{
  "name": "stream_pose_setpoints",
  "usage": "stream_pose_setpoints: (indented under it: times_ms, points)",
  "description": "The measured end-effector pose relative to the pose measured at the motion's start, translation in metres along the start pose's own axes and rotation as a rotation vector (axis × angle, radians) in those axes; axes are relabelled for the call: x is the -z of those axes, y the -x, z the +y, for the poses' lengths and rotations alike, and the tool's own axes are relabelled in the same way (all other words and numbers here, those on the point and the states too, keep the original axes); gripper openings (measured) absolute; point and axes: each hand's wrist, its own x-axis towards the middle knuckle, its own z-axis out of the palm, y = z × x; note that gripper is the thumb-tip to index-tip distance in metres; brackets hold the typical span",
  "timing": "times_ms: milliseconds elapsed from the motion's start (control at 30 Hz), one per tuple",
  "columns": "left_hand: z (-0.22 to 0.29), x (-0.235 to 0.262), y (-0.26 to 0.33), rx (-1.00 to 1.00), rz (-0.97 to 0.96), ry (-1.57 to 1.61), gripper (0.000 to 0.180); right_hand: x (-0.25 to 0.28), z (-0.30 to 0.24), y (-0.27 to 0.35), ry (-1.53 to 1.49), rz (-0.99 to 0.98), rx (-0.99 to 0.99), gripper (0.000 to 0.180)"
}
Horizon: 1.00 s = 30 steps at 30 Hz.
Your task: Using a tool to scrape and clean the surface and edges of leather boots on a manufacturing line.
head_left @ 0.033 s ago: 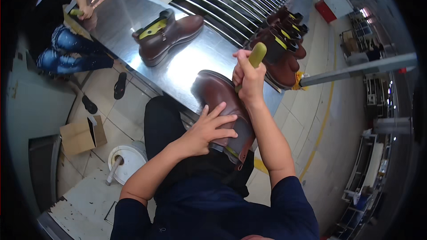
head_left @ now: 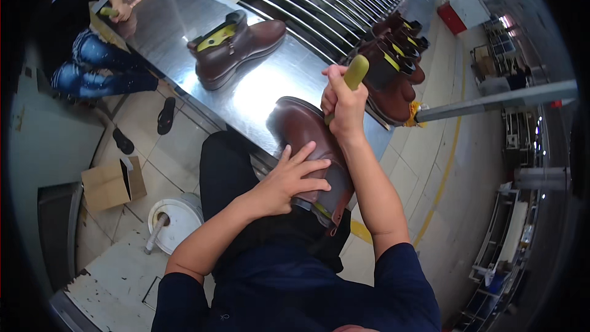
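Note:
A brown leather ankle boot (head_left: 305, 130) lies across my lap, its toe against the edge of the metal table and its opening toward me. My left hand (head_left: 292, 179) is spread flat over the boot's instep and shaft, steadying it with the fingers apart. My right hand (head_left: 345, 106) is closed around an olive-green rounded handle (head_left: 356, 71), held upright along the right edge of the boot near the sole. The tool's lower end is mostly hidden, so its kind cannot be told. Another brown boot (head_left: 236, 49) with a yellow-green lining stands on the table ahead.
The metal table (head_left: 163, 31) borders a roller conveyor (head_left: 307, 6). Several more boots (head_left: 393, 55) are grouped at its right end, by a grey bar (head_left: 491, 106). A co-worker's hand (head_left: 123, 12) is at far left. A cardboard box (head_left: 104, 185) and white bucket (head_left: 175, 243) stand on the left.
The whole view has shifted very slightly. My hands, the boot and the handle keep the same places relative to each other.

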Motion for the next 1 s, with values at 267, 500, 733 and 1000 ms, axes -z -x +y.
stream_pose_setpoints:
  times_ms: [267,500,733,1000]
  points:
    - [0.002,0.0,-0.002,-0.014,0.045,-0.002,0.061,-0.054,0.025,-0.04,0.033,-0.106,-0.059,0.034]
    - [-0.002,-0.003,0.009,-0.002,0.073,0.004,0.063,0.019,0.003,-0.027,-0.002,-0.032,0.045,0.027]
    - [-0.004,-0.001,-0.019,-0.034,0.049,0.069,0.07,0.119,0.023,0.07,0.449,0.181,0.139,0.026]
    - [0.002,-0.078,0.01,0.125,0.482,0.502,0.103,0.092,0.04,0.058,0.231,0.255,-0.022,0.035]
